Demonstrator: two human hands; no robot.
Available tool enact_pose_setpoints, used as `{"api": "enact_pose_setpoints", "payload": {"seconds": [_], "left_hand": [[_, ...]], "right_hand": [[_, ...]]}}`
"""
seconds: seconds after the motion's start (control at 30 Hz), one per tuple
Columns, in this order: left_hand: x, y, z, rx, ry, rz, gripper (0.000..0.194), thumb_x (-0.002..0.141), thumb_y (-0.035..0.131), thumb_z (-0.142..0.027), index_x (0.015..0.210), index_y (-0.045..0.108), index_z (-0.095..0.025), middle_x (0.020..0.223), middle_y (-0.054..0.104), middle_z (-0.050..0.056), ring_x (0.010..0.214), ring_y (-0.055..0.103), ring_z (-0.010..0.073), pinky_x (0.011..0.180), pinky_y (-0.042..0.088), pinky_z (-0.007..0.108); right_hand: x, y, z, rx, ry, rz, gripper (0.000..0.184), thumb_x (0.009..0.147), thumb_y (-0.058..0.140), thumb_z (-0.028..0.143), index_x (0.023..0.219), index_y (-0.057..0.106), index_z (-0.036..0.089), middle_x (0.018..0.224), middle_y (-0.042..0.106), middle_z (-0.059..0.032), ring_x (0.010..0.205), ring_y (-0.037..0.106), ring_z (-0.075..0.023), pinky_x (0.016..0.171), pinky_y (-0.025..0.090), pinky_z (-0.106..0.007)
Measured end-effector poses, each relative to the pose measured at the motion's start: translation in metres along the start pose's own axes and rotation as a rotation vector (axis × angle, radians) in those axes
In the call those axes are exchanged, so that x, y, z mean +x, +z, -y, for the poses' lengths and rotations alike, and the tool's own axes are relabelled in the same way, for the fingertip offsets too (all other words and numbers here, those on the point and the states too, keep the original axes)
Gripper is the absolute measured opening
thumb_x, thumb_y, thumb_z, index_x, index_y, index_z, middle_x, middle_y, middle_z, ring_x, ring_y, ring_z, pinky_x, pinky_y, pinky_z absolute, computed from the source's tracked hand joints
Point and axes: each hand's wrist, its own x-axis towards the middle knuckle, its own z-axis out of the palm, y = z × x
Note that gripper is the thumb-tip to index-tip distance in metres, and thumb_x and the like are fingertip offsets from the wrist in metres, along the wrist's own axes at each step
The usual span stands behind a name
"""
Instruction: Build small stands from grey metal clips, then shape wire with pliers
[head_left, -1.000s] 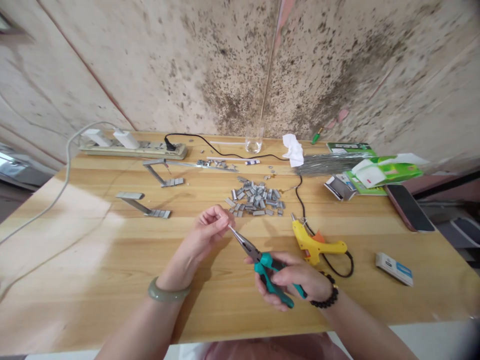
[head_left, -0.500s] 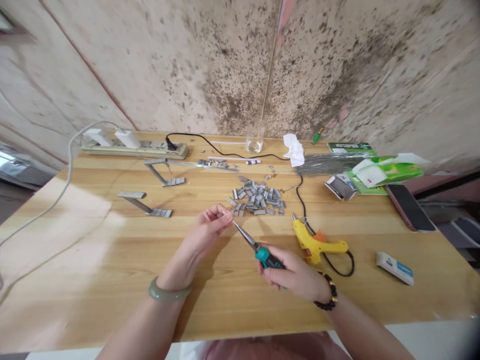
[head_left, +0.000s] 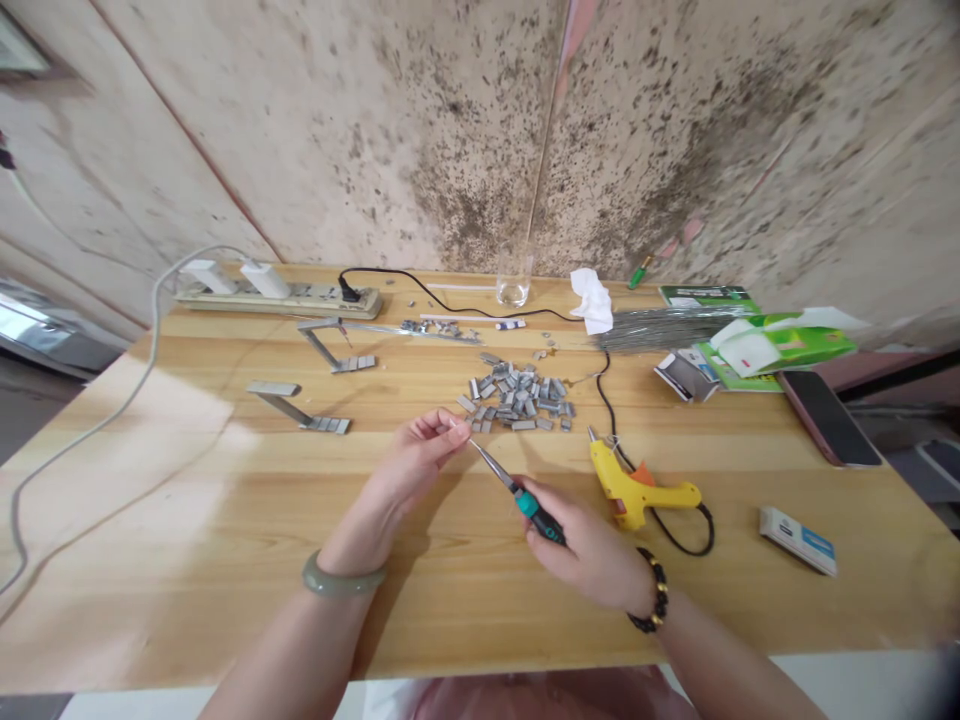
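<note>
My right hand [head_left: 581, 535] is wrapped round the teal and black handles of long-nose pliers [head_left: 534, 505], whose narrow tips point up and left. Those tips meet the fingertips of my left hand [head_left: 420, 455]. Thumb and forefinger are pinched there on something too small to make out. Just beyond my hands lies a pile of small grey metal pieces [head_left: 521, 392]. To the left stand two bent grey metal strips, the nearer strip [head_left: 281, 405] and the farther strip [head_left: 322, 345], each with a row of segments at its foot.
A yellow glue gun [head_left: 634, 490] with a black cord lies right of my hands. Farther right are a small box [head_left: 799, 540], a phone [head_left: 829, 418] and a green tissue pack [head_left: 784, 340]. Along the back are a power strip [head_left: 300, 298], a glass [head_left: 513, 285] and thin wires [head_left: 667, 328].
My right hand has turned a little and the plier handles look closer together. My left hand keeps its pinch. The whole view has shifted slightly.
</note>
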Motion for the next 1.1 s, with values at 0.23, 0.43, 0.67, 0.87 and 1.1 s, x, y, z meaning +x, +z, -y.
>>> {"api": "enact_pose_setpoints", "payload": {"seconds": [0.23,0.43,0.67,0.87,1.1], "left_hand": [[0.0003,0.0013,-0.0005,0.071,0.049,-0.034,0.026,0.055,0.086,-0.029,0.062,0.066,-0.014,0.058,0.062,-0.002,0.056,0.052,0.0061,0.056,0.040,0.016],[-0.0013,0.0025,-0.0026,0.041,0.067,-0.019,0.024,0.056,0.086,-0.028,0.063,0.067,-0.014,0.060,0.064,0.000,0.059,0.055,0.0081,0.060,0.043,0.018],[0.0014,-0.0030,-0.0021,-0.055,0.142,0.026,0.020,0.061,0.083,-0.027,0.064,0.067,-0.016,0.060,0.064,-0.001,0.059,0.057,0.0084,0.063,0.045,0.019],[0.0010,-0.0014,-0.0007,-0.065,0.191,0.073,0.018,0.063,0.082,-0.027,0.065,0.066,-0.017,0.059,0.062,-0.001,0.062,0.056,0.0092,0.065,0.044,0.022],[-0.0013,0.0006,-0.0019,0.000,0.189,0.065,0.023,0.058,0.085,-0.030,0.062,0.066,-0.017,0.058,0.061,0.000,0.060,0.054,0.0111,0.063,0.041,0.024]], "right_hand": [[0.0004,0.0057,-0.0019,-0.172,-0.071,-0.062,0.056,0.084,0.046,0.015,0.139,0.037,0.016,0.121,0.059,-0.0122,0.110,0.055,-0.0241,0.096,0.043,-0.040],[-0.0005,0.0063,-0.0016,-0.147,-0.086,-0.093,0.057,0.082,0.049,0.015,0.138,0.038,0.016,0.121,0.058,-0.0117,0.111,0.054,-0.0244,0.098,0.041,-0.041],[-0.0029,0.0016,0.0003,0.414,0.049,-0.011,0.041,0.083,0.052,0.017,0.124,0.050,0.019,0.095,0.059,-0.0041,0.081,0.057,-0.0155,0.074,0.047,-0.030],[-0.0007,-0.0019,0.0002,0.950,0.126,0.226,0.041,0.078,0.063,0.028,0.116,0.051,0.017,0.092,0.057,-0.0044,0.069,0.057,-0.0127,0.059,0.045,-0.026],[-0.0011,-0.0035,0.0046,1.067,0.119,0.300,0.045,0.075,0.069,0.031,0.114,0.053,0.016,0.094,0.059,-0.0070,0.078,0.062,-0.0175,0.066,0.048,-0.032]]}}
